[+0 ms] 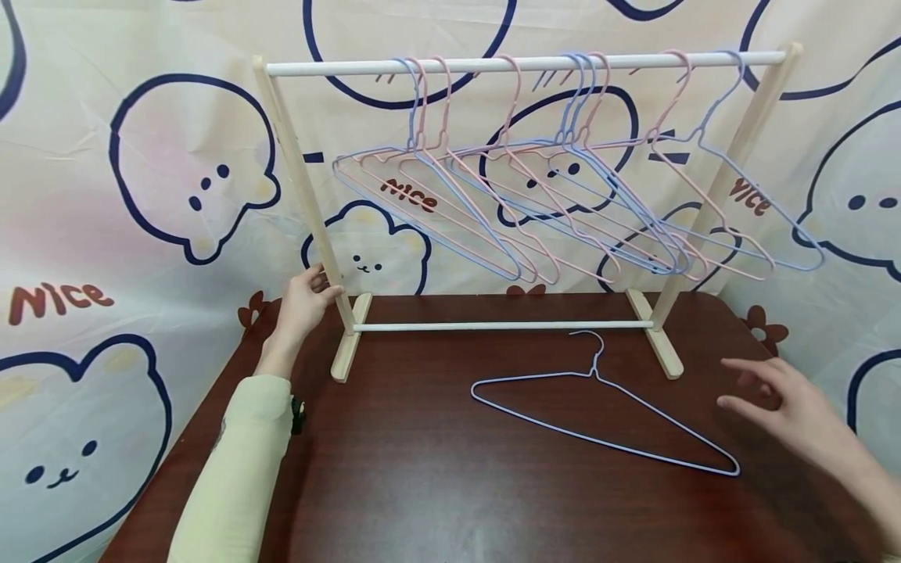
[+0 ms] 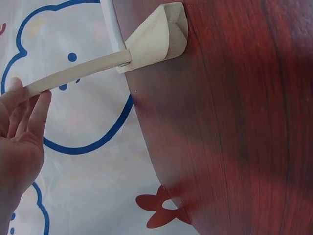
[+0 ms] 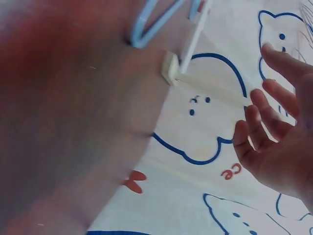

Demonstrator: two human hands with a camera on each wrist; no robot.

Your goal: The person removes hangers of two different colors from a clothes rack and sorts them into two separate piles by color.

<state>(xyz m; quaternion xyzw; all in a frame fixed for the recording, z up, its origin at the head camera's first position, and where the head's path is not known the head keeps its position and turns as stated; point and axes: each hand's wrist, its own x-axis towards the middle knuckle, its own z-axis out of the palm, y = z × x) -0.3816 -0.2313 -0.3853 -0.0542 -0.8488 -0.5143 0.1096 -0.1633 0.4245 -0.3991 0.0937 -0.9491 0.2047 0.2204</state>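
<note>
A wooden clothes rack (image 1: 493,66) stands at the back of the table, its white top rail carrying several pink and blue hangers (image 1: 517,152). My left hand (image 1: 303,305) grips the rack's left upright (image 2: 78,71) low down, thumb on one side and fingers on the other. One blue hanger (image 1: 605,440) lies flat on the table in front of the rack, its hook toward the lower rail. To the right of that hanger, my right hand (image 1: 795,403) is in the air, fingers loosely bent and holding nothing. In the right wrist view, a corner of a blue hanger (image 3: 139,39) shows, blurred.
The dark brown table (image 1: 422,469) has edges close to the cloth backdrop (image 1: 169,313) with cartoon bears behind and at the sides. Wooden feet (image 1: 656,336) of the rack extend forward at both ends, joined by a white lower rail (image 1: 500,326).
</note>
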